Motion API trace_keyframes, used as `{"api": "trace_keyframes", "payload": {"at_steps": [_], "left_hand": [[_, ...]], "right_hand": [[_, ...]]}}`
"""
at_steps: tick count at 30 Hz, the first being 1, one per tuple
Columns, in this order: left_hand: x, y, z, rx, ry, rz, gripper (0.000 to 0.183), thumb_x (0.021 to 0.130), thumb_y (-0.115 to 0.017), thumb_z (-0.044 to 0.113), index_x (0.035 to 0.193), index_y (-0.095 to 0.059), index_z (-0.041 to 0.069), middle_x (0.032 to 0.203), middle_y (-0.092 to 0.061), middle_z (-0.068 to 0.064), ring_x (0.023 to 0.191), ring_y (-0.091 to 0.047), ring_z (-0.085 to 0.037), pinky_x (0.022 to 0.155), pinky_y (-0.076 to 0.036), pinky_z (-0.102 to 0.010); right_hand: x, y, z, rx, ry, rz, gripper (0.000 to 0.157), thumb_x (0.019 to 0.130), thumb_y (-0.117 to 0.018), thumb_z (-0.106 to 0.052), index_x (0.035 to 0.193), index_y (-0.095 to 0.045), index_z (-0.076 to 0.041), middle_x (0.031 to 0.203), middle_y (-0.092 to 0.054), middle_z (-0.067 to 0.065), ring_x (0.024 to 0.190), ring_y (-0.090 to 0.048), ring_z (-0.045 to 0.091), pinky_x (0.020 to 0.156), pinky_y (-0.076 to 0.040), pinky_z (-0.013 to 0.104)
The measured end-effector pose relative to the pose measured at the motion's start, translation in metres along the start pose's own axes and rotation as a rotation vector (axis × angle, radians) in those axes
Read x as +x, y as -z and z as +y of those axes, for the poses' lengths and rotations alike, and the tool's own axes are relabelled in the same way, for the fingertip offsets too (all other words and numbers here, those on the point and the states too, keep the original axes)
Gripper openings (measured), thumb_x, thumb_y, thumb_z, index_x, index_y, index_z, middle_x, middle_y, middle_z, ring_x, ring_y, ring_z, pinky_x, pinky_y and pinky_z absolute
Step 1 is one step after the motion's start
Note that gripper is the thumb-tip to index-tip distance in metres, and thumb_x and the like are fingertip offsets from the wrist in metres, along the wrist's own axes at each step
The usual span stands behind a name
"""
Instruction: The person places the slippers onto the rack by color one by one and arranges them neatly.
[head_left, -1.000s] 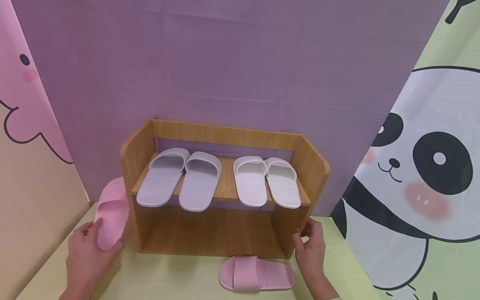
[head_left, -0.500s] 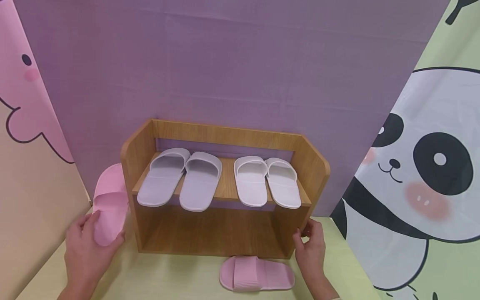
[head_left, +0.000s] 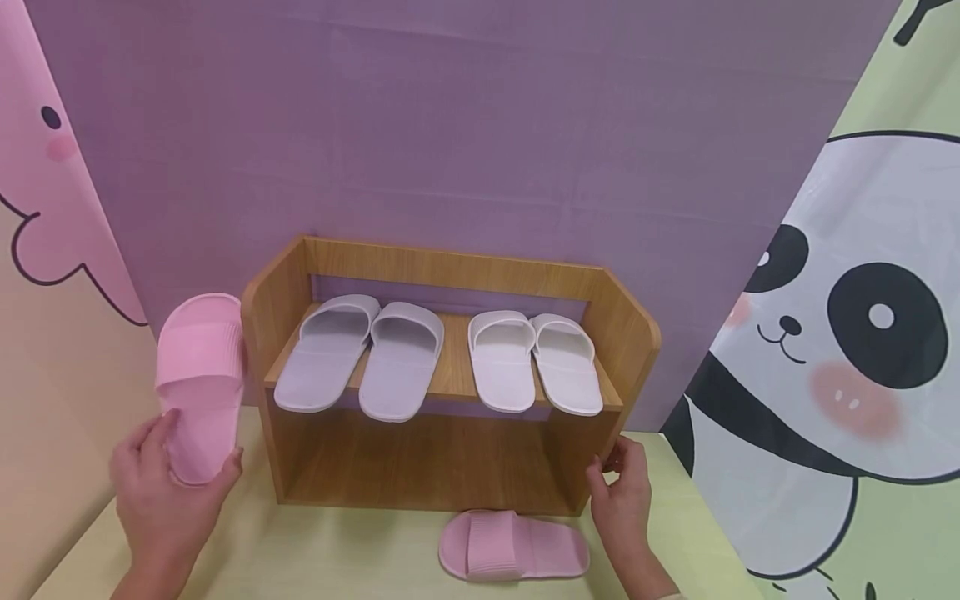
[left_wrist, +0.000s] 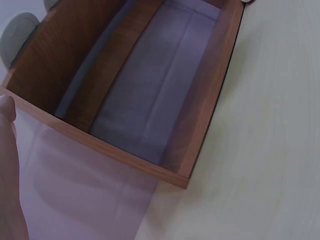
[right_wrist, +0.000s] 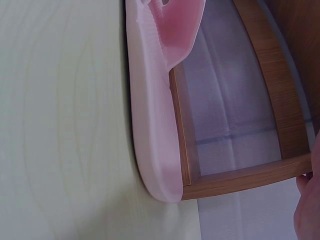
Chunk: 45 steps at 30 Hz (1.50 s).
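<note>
My left hand [head_left: 168, 496] grips a pink slipper [head_left: 201, 379] by its heel end, thumb on one edge and fingers on the other. The slipper is raised beside the left side of a wooden shoe rack [head_left: 453, 271], toe pointing up and away. At the rack's right side, my right hand [head_left: 624, 500] touches the lower outer panel with bent fingers; some fingertips are hidden behind it. A second pink slipper [head_left: 551, 548] lies sideways on the table before the rack, its toe to the left. The right wrist view shows that pink slipper [right_wrist: 155, 125] close up along the rack's bottom edge.
On the rack's upper shelf sit a pair of pale lilac slippers [head_left: 397, 375] at left and a pair of white slippers [head_left: 502, 379] at right. The lower compartment [head_left: 420, 462] holds nothing visible. A purple backdrop [head_left: 465, 125] and a panda-print panel [head_left: 885, 333] stand around the table [head_left: 352, 558].
The left hand has lifted the pink slipper up and leftward, turning its strap more toward the head camera. The right hand, the rack and the other slippers stay where they were.
</note>
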<state>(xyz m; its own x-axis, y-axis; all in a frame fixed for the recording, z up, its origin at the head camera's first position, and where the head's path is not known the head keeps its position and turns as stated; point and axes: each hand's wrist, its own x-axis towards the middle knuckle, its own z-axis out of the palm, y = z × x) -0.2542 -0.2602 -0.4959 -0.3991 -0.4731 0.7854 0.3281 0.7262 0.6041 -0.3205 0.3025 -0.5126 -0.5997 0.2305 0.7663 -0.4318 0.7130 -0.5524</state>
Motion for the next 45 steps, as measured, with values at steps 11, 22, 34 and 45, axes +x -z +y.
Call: {"api": "trace_keyframes", "payload": {"at_steps": [11, 22, 34, 45], "left_hand": [[0.005, 0.002, 0.019, -0.142, -0.044, 0.110, 0.094, 0.063, -0.088, 0.036, 0.146, -0.066, -0.002, 0.146, -0.048, 0.019, 0.135, -0.041, 0.000, 0.087, -0.038, -0.012], [0.007, 0.003, 0.051, -0.232, -0.120, 0.190, 0.089, 0.068, -0.086, 0.040, 0.140, -0.068, -0.008, 0.145, -0.059, 0.002, 0.133, -0.047, -0.007, 0.085, -0.039, -0.015], [0.002, -0.001, 0.091, -0.266, -0.215, 0.126, 0.103, 0.085, -0.080, 0.074, 0.137, -0.066, -0.014, 0.129, -0.053, -0.045, 0.136, -0.045, -0.006, 0.087, -0.039, -0.012], [-0.009, -0.010, 0.107, -0.301, -0.315, 0.043, 0.099, 0.090, -0.079, 0.072, 0.134, -0.066, -0.016, 0.126, -0.054, -0.044, 0.137, -0.045, -0.006, 0.089, -0.043, -0.012]], "right_hand": [[0.001, -0.001, 0.003, -0.007, 0.000, -0.001, 0.038, 0.092, -0.069, 0.016, 0.125, -0.058, 0.004, 0.107, -0.065, 0.012, 0.091, -0.061, 0.016, 0.079, -0.051, 0.015], [0.001, -0.002, 0.004, -0.019, -0.028, -0.019, 0.038, 0.094, -0.070, 0.012, 0.128, -0.057, 0.000, 0.109, -0.064, 0.011, 0.094, -0.058, 0.008, 0.081, -0.050, 0.014], [0.000, -0.001, 0.004, -0.017, -0.008, -0.014, 0.039, 0.093, -0.070, 0.014, 0.127, -0.057, 0.001, 0.107, -0.065, 0.010, 0.093, -0.058, 0.008, 0.079, -0.052, 0.018], [0.000, 0.000, 0.001, -0.012, 0.005, -0.011, 0.038, 0.093, -0.069, 0.014, 0.127, -0.057, 0.002, 0.107, -0.065, 0.010, 0.092, -0.060, 0.013, 0.079, -0.050, 0.014]]}}
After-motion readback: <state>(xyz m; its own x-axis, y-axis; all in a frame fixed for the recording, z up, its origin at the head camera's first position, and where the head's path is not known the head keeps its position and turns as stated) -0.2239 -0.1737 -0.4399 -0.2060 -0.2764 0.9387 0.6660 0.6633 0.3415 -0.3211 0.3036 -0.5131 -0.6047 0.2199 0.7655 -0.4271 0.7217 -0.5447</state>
